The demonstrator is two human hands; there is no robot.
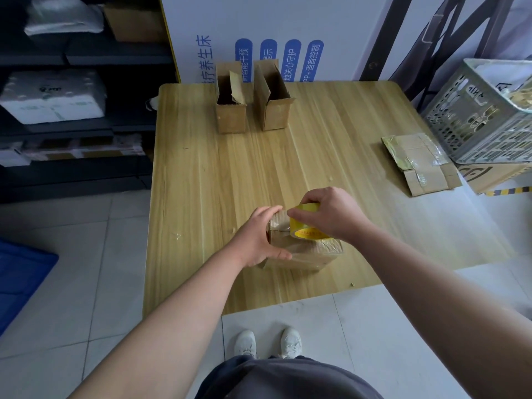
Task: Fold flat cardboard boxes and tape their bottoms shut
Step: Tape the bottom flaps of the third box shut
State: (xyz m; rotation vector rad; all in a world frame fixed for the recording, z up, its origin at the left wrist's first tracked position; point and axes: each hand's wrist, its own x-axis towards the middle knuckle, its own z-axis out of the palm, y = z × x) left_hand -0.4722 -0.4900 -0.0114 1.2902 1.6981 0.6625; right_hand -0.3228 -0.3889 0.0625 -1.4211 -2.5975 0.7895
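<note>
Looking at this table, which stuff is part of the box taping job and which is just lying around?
Part of the job: box being taped, gripped by the left hand; tape roll in the right hand; two upright boxes at the far edge of the table; flat cardboard at its right edge.
Just lying about: grey crate, white foam box on the shelf, blue bin on the floor.

A yellow tape roll (pixel 306 226) is seen over a brown cardboard box (pixel 305 251); the table (pixel 201 180) is marked by pale wood grain, a grey crate (pixel 483 122) by perforations
</note>
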